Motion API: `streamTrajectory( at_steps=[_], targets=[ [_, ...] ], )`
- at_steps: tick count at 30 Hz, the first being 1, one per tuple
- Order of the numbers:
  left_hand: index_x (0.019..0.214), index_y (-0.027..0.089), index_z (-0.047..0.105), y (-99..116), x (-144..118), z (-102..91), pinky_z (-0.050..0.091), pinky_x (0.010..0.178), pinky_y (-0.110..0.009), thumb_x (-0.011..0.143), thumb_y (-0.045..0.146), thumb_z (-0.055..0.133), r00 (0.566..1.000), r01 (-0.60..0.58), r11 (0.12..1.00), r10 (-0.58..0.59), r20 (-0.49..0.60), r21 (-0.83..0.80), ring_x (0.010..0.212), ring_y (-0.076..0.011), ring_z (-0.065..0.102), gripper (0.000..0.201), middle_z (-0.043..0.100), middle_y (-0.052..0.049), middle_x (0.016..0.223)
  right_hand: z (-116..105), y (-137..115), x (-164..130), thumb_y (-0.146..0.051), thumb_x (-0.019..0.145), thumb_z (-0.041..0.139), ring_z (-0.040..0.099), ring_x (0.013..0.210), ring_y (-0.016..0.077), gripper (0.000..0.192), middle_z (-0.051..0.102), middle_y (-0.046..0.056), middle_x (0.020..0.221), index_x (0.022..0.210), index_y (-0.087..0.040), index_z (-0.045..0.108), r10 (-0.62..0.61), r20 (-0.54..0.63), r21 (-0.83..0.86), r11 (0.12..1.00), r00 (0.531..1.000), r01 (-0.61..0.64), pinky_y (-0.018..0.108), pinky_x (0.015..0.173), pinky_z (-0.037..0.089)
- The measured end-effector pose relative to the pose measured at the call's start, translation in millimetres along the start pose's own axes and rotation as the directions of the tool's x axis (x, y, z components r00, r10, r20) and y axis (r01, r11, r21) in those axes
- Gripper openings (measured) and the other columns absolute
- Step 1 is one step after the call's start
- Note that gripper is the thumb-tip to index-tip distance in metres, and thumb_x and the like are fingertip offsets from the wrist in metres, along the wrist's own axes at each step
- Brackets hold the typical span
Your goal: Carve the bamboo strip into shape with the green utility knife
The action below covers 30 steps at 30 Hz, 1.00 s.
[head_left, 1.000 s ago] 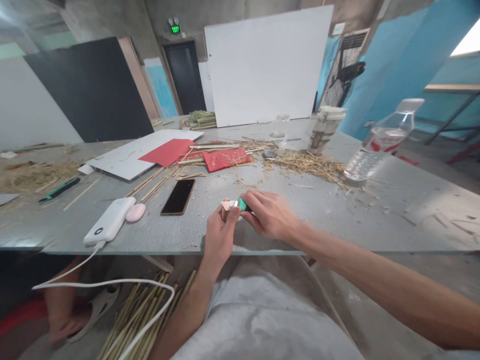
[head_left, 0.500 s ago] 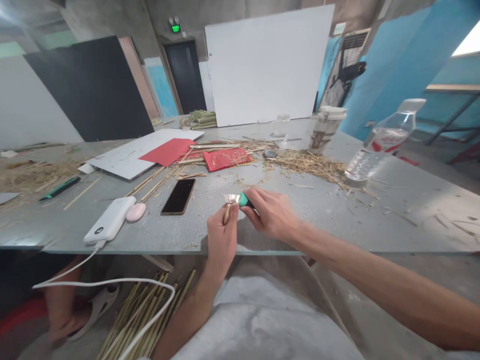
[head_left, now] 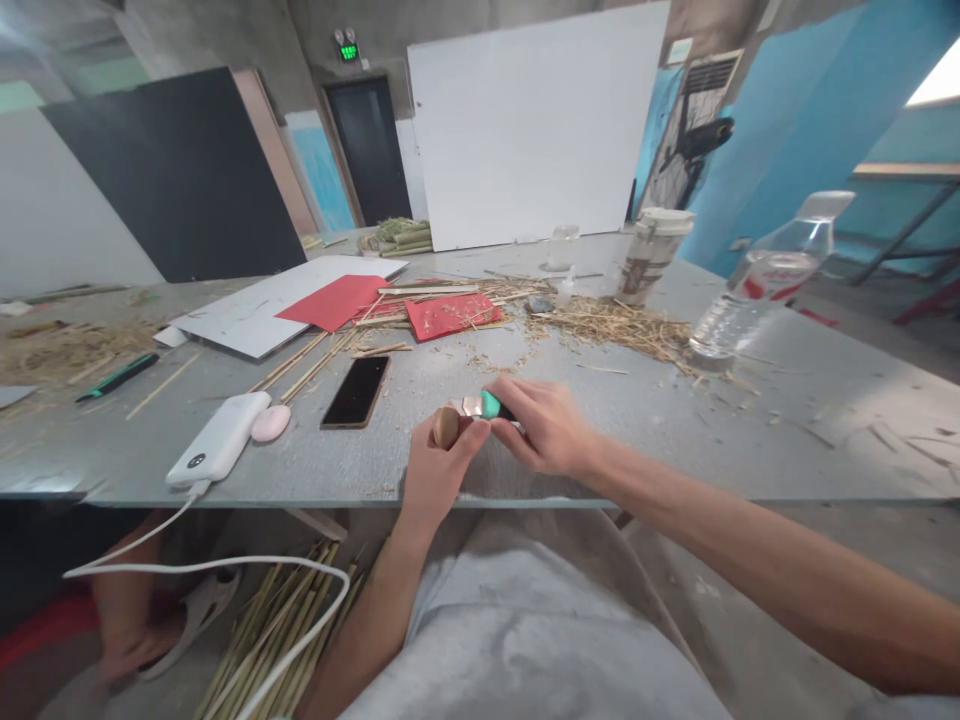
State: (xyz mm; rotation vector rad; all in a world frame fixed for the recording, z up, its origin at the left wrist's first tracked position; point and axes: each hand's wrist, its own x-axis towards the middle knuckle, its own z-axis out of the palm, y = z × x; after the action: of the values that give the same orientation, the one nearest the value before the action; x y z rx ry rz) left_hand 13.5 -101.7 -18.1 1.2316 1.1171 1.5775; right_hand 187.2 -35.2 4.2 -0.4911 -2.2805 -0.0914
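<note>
Above the table's front edge, my left hand [head_left: 433, 475] is closed round a small brown disc [head_left: 446, 428] that looks like wood. Its flat round face is turned up toward me. My right hand [head_left: 546, 428] grips a utility knife [head_left: 490, 404] with a green and black handle. The knife's metal blade points left and lies at the disc's upper right edge; whether it touches I cannot tell. Both hands are close together, with the left thumb beside the knife.
A phone [head_left: 356, 392], white power bank [head_left: 219, 438] with a cable and pink round case [head_left: 271, 423] lie to the left. Straw [head_left: 622, 330], red paper [head_left: 453, 316] and a second cutter [head_left: 118, 377] lie farther back. A water bottle [head_left: 772, 275] and cup [head_left: 655, 255] stand at the right.
My left hand has turned the disc, so its round face now shows where its edge showed before. The knife has shifted slightly right and down.
</note>
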Motion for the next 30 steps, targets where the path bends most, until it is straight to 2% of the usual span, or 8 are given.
streamTrajectory(
  at_steps=[5,15,21,30],
  targets=[
    [0.069,0.021,0.043,5,-2,2.0,0.023,0.054,-0.023,0.080,0.067,0.083,0.999,-0.026,0.999,0.027,0.044,-0.026,0.059,-0.0079,0.025,0.062,0.031,0.008,0.063,2,-2,1,-0.048,0.114,0.037,0.051,0.066,0.0159,0.035,0.061,0.001,0.079,0.103,-0.021,0.056,-0.101,0.004,0.000,0.995,0.995,0.101,0.030,0.061,0.035],
    [0.068,0.020,0.044,7,-3,-1.4,0.024,0.055,-0.025,0.085,0.070,0.079,0.993,-0.045,0.999,0.044,0.107,0.005,0.059,-0.0083,0.025,0.064,0.030,0.007,0.063,2,-3,2,-0.048,0.116,0.034,0.051,0.065,0.0154,0.040,0.063,0.002,0.079,0.103,-0.019,0.059,-0.137,-0.028,-0.062,0.989,0.990,0.135,0.030,0.060,0.037],
    [0.063,0.020,0.040,3,-2,-0.8,0.022,0.053,-0.026,0.084,0.074,0.078,0.996,-0.049,0.999,0.047,0.070,0.022,0.057,-0.0078,0.023,0.069,0.030,0.007,0.059,1,-3,2,-0.049,0.116,0.035,0.053,0.066,0.0160,0.043,0.066,0.003,0.080,0.100,-0.019,0.061,-0.129,-0.066,-0.150,0.982,0.989,0.118,0.030,0.061,0.036],
    [0.065,0.022,0.038,-6,1,-3.7,0.018,0.049,-0.025,0.086,0.074,0.076,0.999,0.028,0.999,-0.028,0.022,0.036,0.054,-0.0069,0.021,0.068,0.027,0.008,0.058,3,-6,1,-0.048,0.116,0.039,0.056,0.068,0.0166,0.042,0.068,0.004,0.080,0.096,-0.019,0.063,-0.099,-0.096,-0.274,0.959,0.991,0.069,0.030,0.064,0.037]
  ],
)
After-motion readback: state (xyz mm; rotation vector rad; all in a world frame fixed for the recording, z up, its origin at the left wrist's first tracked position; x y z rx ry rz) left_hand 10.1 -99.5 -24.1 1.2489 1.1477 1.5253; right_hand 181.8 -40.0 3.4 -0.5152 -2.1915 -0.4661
